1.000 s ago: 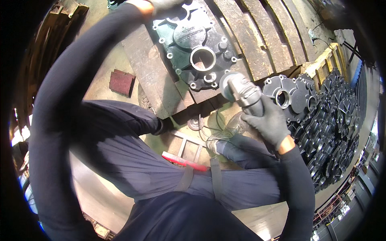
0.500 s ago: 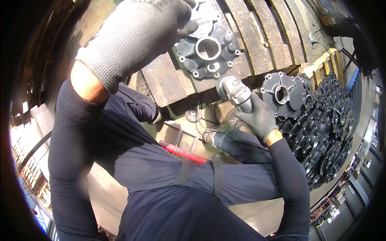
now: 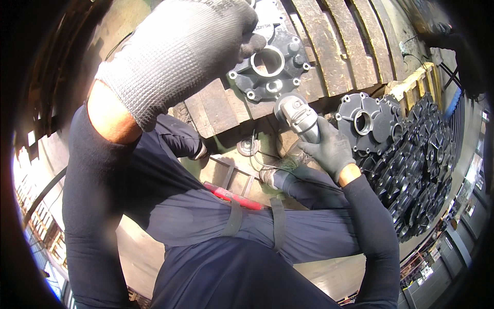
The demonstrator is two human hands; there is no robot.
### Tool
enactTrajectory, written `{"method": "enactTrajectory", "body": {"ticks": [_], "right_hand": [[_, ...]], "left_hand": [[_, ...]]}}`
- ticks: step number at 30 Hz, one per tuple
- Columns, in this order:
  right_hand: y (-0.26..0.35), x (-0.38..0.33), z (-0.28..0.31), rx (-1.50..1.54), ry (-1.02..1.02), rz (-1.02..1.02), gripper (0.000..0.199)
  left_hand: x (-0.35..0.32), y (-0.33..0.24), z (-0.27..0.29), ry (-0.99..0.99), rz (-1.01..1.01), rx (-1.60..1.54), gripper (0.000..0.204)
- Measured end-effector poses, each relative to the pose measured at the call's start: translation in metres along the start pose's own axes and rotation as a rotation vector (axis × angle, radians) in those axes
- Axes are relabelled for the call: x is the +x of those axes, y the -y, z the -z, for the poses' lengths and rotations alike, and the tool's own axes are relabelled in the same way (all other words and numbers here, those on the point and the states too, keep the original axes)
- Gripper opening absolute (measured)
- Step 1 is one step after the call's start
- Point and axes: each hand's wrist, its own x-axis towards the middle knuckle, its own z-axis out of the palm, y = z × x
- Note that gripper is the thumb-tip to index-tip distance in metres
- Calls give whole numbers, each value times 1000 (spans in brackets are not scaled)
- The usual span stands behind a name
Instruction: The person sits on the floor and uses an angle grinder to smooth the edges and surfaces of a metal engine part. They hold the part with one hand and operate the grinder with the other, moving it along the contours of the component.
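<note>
My right hand, in a dark grey glove, grips the body of an angle grinder. The round disc end of the grinder is beside the near edge of a black cast metal cover, which lies on a wooden pallet. That cover has a large round bore, a smaller one and lugs round its rim. My left hand, in a light grey knit glove, looms large at the upper left and hides part of the cover. Its fingers are curled; what they hold, if anything, is hidden.
Wooden pallet slats run behind the cover. At the right, many similar black covers are piled beside a yellow wooden frame. A red bar-like object lies by my legs. Below the pallet are a loose disc and a thin cable.
My left hand has shifted slightly right and down, its thumb now overlapping the edge of the cover's bore. The grinder in my right hand has moved slightly left and up.
</note>
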Motion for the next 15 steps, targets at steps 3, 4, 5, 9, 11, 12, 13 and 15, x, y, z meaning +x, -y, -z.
{"method": "enactTrajectory", "body": {"ticks": [3, 4, 5, 9, 11, 12, 13, 15], "right_hand": [[8, 3, 4, 7, 4, 15, 61], [9, 4, 2, 9, -6, 26, 61], [9, 5, 1, 10, -15, 36, 61], [9, 4, 4, 17, 11, -2, 61], [7, 2, 2, 34, 15, -16, 62], [8, 2, 0, 33, 18, -18, 62], [10, 4, 0, 32, 22, -11, 61], [15, 8, 4, 30, 30, -1, 61]], "left_hand": [[2, -2, 0, 19, 35, -1, 38], [2, -1, -1, -1, 15, 5, 38], [1, 0, -3, -22, -4, 12, 37], [1, -4, 7, -4, -33, -1, 35], [-1, -8, 10, 16, 1, -15, 34], [-3, -9, 10, 30, 19, -21, 34], [-4, -8, 9, 29, 21, -21, 34], [-4, -6, 8, 25, 24, -22, 34]]}}
